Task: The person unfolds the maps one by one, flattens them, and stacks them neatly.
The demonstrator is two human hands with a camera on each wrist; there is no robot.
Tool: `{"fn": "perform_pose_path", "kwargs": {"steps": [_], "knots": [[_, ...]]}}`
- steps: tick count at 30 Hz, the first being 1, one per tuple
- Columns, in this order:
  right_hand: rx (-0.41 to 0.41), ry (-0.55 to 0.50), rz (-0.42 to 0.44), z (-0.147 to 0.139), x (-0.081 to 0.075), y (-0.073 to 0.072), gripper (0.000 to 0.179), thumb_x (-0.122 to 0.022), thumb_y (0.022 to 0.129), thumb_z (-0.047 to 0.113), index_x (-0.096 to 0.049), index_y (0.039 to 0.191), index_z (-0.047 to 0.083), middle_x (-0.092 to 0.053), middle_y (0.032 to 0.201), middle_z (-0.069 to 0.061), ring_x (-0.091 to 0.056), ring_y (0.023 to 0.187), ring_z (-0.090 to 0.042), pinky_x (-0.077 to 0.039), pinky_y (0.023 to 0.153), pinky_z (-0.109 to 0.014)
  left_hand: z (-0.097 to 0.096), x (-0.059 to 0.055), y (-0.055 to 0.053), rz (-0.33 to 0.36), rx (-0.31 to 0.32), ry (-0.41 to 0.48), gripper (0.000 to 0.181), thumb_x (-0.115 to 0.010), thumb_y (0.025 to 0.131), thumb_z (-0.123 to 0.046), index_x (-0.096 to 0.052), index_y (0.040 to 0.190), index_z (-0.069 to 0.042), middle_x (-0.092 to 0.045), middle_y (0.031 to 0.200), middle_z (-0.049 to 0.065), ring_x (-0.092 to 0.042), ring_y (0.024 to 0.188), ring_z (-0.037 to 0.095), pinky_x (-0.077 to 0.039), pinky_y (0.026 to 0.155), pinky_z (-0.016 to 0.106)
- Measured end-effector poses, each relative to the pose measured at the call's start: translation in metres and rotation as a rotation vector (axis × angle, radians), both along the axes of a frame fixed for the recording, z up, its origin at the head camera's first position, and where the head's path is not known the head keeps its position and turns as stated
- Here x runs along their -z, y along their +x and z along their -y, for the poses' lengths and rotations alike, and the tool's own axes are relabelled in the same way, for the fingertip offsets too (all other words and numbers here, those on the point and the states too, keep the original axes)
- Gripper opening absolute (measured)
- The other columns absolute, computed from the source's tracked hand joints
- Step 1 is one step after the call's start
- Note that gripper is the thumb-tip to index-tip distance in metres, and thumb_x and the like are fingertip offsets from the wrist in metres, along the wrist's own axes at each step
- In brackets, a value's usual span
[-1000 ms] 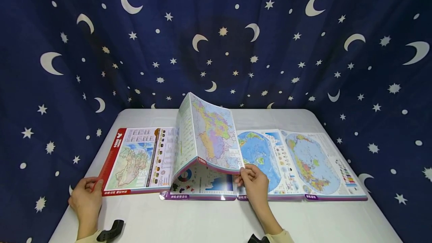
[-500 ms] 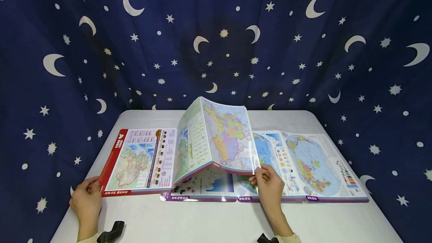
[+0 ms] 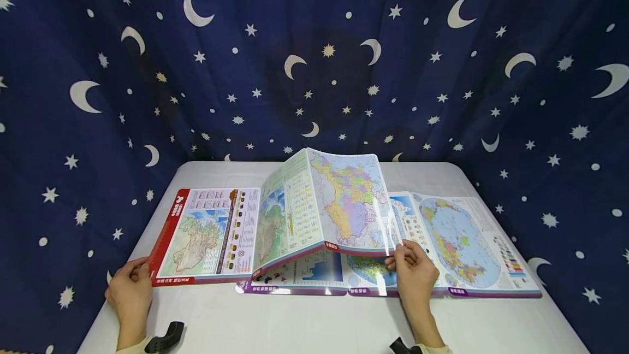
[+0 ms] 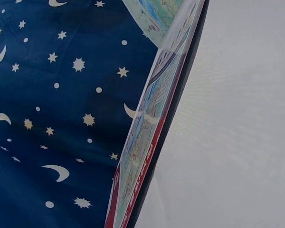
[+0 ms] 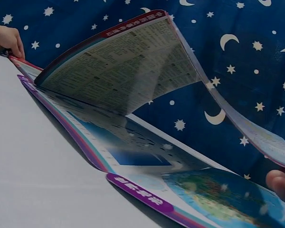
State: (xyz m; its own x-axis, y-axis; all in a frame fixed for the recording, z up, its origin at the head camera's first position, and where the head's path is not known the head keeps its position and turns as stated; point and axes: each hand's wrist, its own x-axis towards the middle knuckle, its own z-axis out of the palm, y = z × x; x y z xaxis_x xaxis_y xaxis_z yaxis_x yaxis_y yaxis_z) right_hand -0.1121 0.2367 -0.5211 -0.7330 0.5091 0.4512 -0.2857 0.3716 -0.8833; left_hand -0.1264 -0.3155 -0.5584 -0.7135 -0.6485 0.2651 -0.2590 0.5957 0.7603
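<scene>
A folding map with red labels [image 3: 196, 239] spreads from the left side of the table, its left panel flat. The other panels rise into a tent-like fold [image 3: 351, 201]. My left hand [image 3: 130, 291] grips the red lower left corner. My right hand [image 3: 415, 272] pinches the raised panel's lower right corner between thumb and fingers. Beneath it lies a second folding map with purple labels [image 3: 457, 239], opened flat and partly covered. In the right wrist view, the lifted panel's text-covered underside [image 5: 118, 61] arches over the lower map. The left wrist view catches the red-labelled map [image 4: 147, 128] nearly edge-on.
A white-covered table [image 3: 275, 324] carries both maps. Dark blue cloth [image 3: 324, 70] with moons and stars hangs behind and at both sides. A black wrist piece [image 3: 167, 337] sits at the left sleeve, another [image 3: 405, 346] at the right.
My right hand has moved right, drawing the panel's corner along, so the fold is wider and lower and covers more of the purple-labelled map. My left hand stays at its corner.
</scene>
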Motion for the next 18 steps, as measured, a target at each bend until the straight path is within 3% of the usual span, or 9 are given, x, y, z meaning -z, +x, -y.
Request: {"fn": "perform_pose_path", "kwargs": {"steps": [12, 18], "knots": [[0.054, 0.043, 0.004, -0.013, -0.006, 0.006, 0.016, -0.062, 0.097, -0.012, -0.071, 0.109, -0.016, -0.07, 0.07, -0.023, -0.066, 0.046, -0.014, -0.053, 0.048, -0.022, 0.002, 0.004, 0.003, 0.031, 0.0, 0.017, 0.023, -0.06, 0.099, -0.003, -0.073, 0.116, 0.005, -0.065, 0.095, 0.029, -0.05, 0.085, 0.036, -0.026, 0.082, 0.051], [0.081, 0.055, -0.006, -0.027, -0.005, 0.006, 0.016, -0.061, 0.097, -0.011, -0.07, 0.109, -0.017, -0.069, 0.069, -0.026, -0.065, 0.045, -0.011, -0.052, 0.048, -0.02, 0.002, 0.004, 0.001, -0.007, 0.005, -0.01, 0.021, -0.062, 0.098, -0.002, -0.074, 0.114, 0.003, -0.067, 0.091, 0.026, -0.05, 0.079, 0.032, -0.028, 0.079, 0.048]]}}
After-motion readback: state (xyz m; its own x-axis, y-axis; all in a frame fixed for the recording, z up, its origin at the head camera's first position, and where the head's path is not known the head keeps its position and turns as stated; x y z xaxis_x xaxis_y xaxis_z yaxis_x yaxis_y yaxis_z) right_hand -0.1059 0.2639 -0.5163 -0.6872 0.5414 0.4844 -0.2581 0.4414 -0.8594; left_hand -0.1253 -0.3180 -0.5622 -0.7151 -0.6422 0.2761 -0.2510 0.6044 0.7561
